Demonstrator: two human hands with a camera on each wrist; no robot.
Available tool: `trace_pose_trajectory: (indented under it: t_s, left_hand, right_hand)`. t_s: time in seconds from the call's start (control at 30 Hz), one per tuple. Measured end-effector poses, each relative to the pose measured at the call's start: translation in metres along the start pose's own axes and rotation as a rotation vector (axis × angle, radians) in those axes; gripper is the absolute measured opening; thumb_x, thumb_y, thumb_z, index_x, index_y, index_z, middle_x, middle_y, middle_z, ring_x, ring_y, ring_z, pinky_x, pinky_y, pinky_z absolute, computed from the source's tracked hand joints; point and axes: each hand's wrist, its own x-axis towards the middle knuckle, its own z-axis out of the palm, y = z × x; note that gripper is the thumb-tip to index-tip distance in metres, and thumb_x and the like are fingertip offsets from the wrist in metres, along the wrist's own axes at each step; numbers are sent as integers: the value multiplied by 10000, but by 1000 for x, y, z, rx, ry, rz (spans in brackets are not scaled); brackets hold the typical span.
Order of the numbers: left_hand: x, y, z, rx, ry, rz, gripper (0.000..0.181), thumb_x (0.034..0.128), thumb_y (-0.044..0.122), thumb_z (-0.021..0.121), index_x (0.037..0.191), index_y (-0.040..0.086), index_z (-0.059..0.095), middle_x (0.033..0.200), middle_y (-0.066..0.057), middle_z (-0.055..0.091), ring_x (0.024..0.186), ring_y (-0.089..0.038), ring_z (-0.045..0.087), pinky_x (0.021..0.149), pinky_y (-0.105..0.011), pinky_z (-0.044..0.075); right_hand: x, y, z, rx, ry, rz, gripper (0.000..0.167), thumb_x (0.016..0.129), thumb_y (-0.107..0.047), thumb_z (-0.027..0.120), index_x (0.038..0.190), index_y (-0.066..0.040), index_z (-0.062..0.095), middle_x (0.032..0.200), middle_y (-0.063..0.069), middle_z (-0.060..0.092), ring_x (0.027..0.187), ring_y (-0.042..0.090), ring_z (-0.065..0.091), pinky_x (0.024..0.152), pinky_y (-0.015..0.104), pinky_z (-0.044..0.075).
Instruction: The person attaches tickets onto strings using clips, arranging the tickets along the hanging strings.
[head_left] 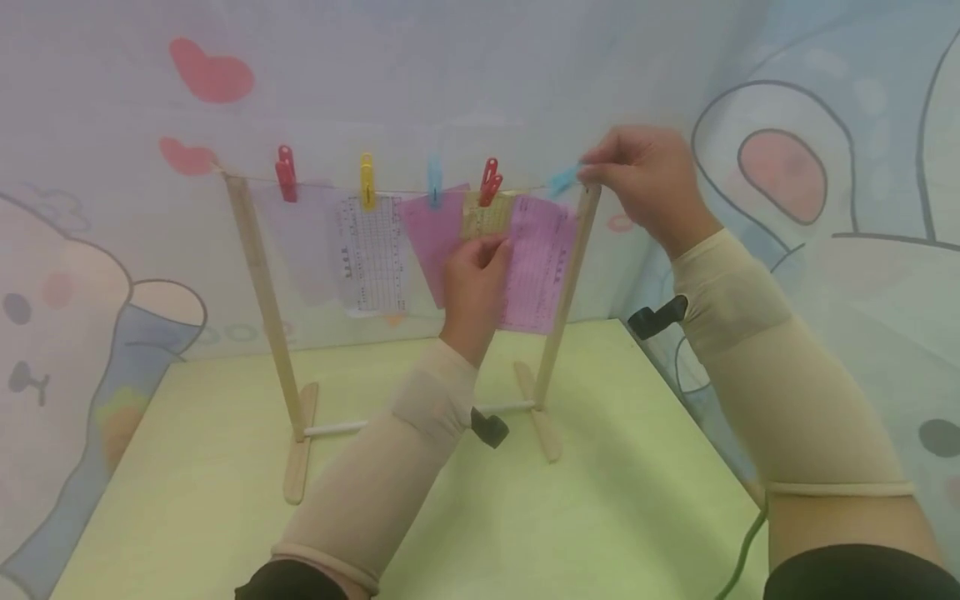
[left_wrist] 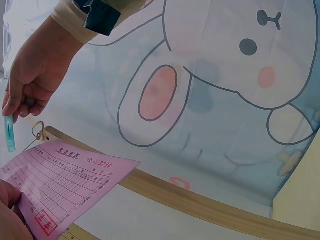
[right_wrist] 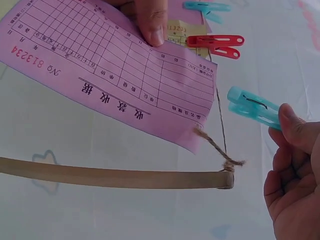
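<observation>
My left hand [head_left: 476,287] pinches a pink printed receipt slip [head_left: 536,267] by its left edge, holding it up beside the right post. In the right wrist view the slip's top edge lies close to the string [right_wrist: 220,120], with no clothespin on it. Between thumb and fingers, my right hand [head_left: 651,183] pinches a light blue clothespin [right_wrist: 254,107] near the string's right end. The clothespin's nose points toward the slip and stands apart from it. Left of the slip, a red clothespin [head_left: 491,182] clips a yellowish slip [head_left: 486,215], partly hidden by my left hand.
A wooden frame with a left post [head_left: 262,308] and right post [head_left: 566,317] stands on a pale green table [head_left: 615,500]. Farther left, a blue clothespin [head_left: 435,179], a yellow one [head_left: 367,179] and a red one [head_left: 286,173] clip more slips. A cartoon-printed curtain [head_left: 480,67] hangs behind.
</observation>
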Motion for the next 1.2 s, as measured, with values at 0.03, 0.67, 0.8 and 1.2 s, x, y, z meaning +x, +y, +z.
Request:
trace_pose_trajectory:
  t_s: [0.03, 0.67, 0.8, 1.2]
  left_hand:
    - [0, 1, 1, -6, 3, -4, 199, 1016, 243, 695, 1138, 98, 756, 1074, 2, 743, 930, -159, 662, 838, -314, 582]
    - [2, 11, 15, -71, 39, -8, 144, 1028, 243, 675, 1094, 135, 744, 1008, 34, 724, 887, -163, 682, 796, -324, 598]
    - [2, 12, 17, -79, 47, -9, 144, 1024, 241, 681, 1085, 127, 745, 1000, 25, 726, 878, -164, 683, 784, -321, 599]
    - [8, 4, 17, -87, 35, 17, 136, 1019, 229, 689, 1072, 120, 748, 1006, 28, 724, 885, -155, 681, 786, -300, 597]
  right_hand:
    - [3, -2, 0, -16, -10, 1, 59, 898, -126, 815, 884, -79, 783, 887, -38, 755, 848, 148, 599, 765, 270, 463]
    - [30, -15, -8, -277, -239, 112, 214, 982, -291, 735, 1069, -98, 766, 1078, 35, 725, 1007, 181, 575, 876, 326, 464]
    - [34, -17, -5, -284, -278, 116, 202, 973, -278, 745, 1068, -101, 765, 1088, 34, 725, 1015, 175, 580, 875, 329, 462]
    - [37, -20, -2, -336, -410, 136, 415, 908, -340, 812, 1256, -146, 696, 1175, 30, 685, 1118, 230, 607, 984, 426, 525]
